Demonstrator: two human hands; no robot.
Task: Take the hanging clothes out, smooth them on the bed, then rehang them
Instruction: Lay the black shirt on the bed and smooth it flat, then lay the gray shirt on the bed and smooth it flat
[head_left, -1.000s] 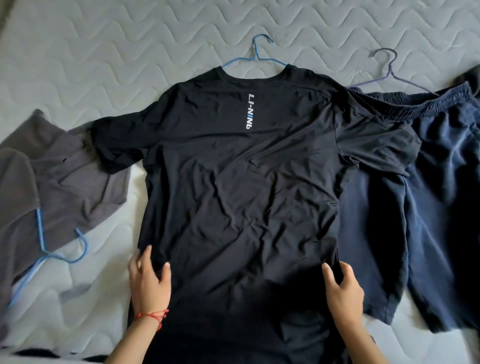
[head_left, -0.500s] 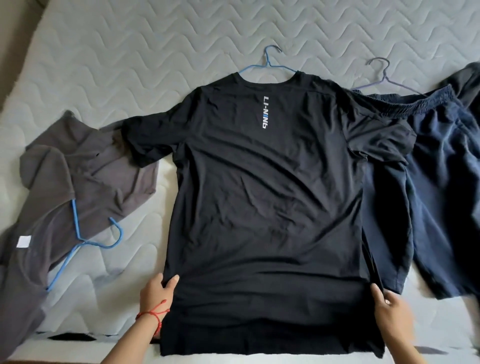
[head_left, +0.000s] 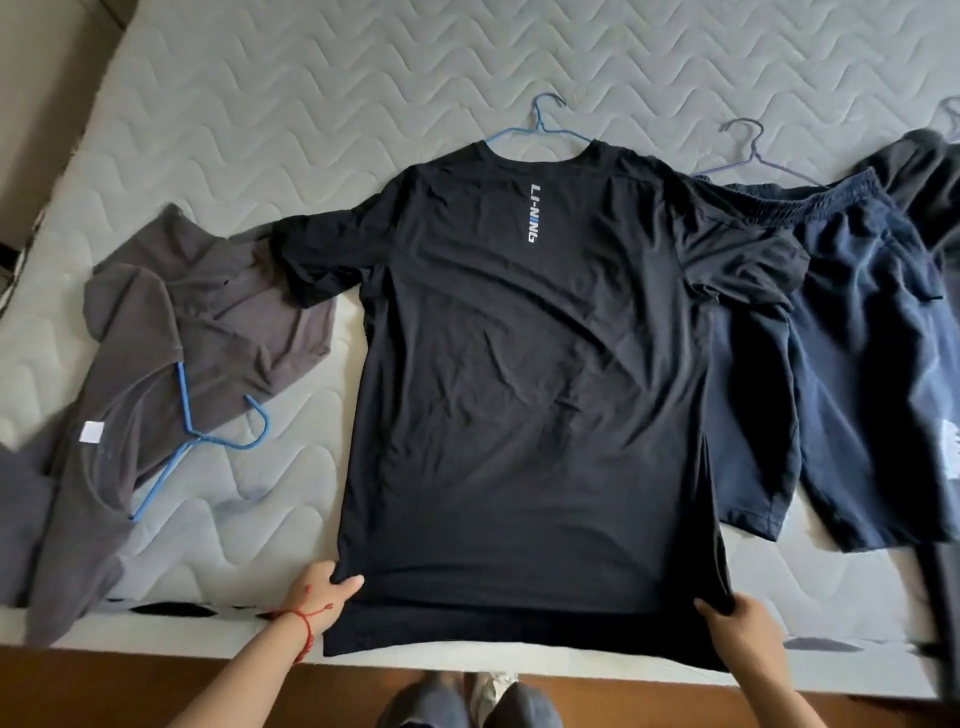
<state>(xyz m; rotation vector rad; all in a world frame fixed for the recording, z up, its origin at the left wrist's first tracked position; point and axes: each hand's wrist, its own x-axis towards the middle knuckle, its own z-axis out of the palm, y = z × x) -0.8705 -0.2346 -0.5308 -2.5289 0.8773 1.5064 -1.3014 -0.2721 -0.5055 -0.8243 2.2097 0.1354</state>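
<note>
Both hands pinch the shirt's (head_left: 524, 395) hem, left hand (head_left: 322, 590) and right hand (head_left: 740, 621) at opposite corners, likely pulling it taut to flatten creases. It lies spread on the bed (head_left: 311, 104), hanger (head_left: 540, 127) inside.

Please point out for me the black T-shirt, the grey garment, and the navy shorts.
black T-shirt (head_left: 530, 395), head view, middle of its back.
grey garment (head_left: 208, 322), head view, its upper folds.
navy shorts (head_left: 857, 364), head view, one leg.

Both hands, left hand (head_left: 324, 584) and right hand (head_left: 740, 618), slid down the black shirt (head_left: 530, 389) to pinch its bottom corners (fewer wrinkles now).
</note>
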